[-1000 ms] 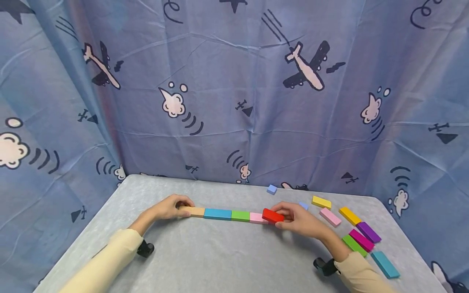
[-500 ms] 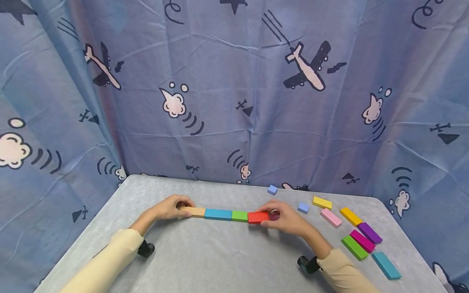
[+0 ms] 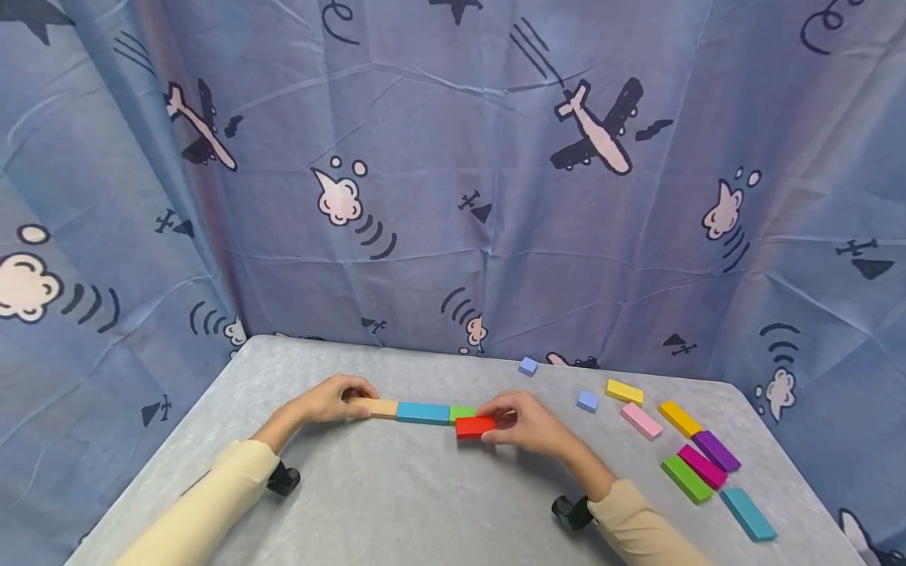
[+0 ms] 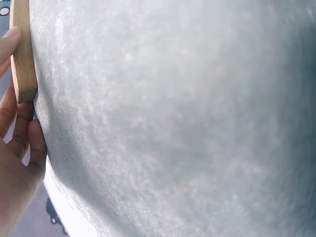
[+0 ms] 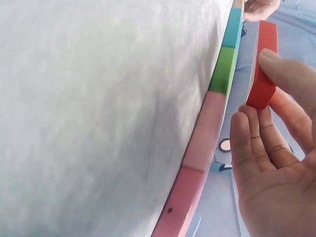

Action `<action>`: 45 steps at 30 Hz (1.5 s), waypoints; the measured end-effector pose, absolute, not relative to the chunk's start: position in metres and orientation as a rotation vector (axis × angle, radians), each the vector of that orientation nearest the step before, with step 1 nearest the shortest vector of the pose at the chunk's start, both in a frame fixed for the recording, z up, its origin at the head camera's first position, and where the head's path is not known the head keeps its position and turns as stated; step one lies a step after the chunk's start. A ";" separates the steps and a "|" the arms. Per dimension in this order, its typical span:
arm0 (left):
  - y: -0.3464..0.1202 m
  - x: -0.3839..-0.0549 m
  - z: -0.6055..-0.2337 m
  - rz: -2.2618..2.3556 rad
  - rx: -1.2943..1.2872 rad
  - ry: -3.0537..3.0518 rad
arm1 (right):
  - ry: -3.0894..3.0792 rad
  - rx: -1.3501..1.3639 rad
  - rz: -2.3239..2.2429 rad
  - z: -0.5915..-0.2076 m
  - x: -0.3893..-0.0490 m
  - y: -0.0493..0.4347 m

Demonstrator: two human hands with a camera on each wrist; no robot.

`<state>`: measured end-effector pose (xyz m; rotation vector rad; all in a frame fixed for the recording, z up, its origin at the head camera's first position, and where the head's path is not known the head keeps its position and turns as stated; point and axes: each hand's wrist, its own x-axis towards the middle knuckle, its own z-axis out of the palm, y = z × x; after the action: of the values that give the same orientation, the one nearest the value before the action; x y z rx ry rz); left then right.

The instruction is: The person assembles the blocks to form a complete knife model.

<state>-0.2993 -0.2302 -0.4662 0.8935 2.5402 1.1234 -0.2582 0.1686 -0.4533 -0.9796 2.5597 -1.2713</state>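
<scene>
A row of flat blocks runs across the table. At its left end my left hand (image 3: 329, 399) holds a plain wooden block (image 3: 382, 409) between thumb and fingers. Rightward come a blue block (image 3: 422, 413) and a green block (image 3: 462, 412). The right wrist view shows the row going on with a pink block (image 5: 203, 131) and a darker pink block (image 5: 178, 202), both hidden by the hand in the head view. My right hand (image 3: 527, 426) pinches a red block (image 3: 473, 428), raised over the row and overlapping the green block's front in the head view.
Loose blocks lie to the right: yellow (image 3: 624, 391), pink (image 3: 641, 420), orange-yellow (image 3: 679, 419), purple (image 3: 716, 450), magenta (image 3: 702, 466), green (image 3: 687, 479) and teal (image 3: 749, 514). Two small blue blocks (image 3: 528, 366) sit farther back. A patterned curtain (image 3: 396, 196) hangs behind the table.
My right hand has carried the red block leftward along the row, from over the pink block to the green one. It has turned level. The left hand has stayed on the wooden block.
</scene>
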 end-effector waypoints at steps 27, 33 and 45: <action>-0.231 -0.302 -0.464 1.113 0.890 2.525 | 2.631 -0.909 -1.215 -0.456 -0.259 0.149; -0.231 -0.301 -0.464 1.128 0.894 2.528 | 2.637 -0.910 -1.219 -0.456 -0.258 0.148; -0.231 -0.300 -0.464 1.138 0.884 2.533 | 2.666 -0.876 -1.176 -0.456 -0.256 0.145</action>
<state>-0.3001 -0.2309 -0.4645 0.8841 2.5326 1.1381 -0.2557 0.1446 -0.4560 -0.8758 2.6659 -1.1765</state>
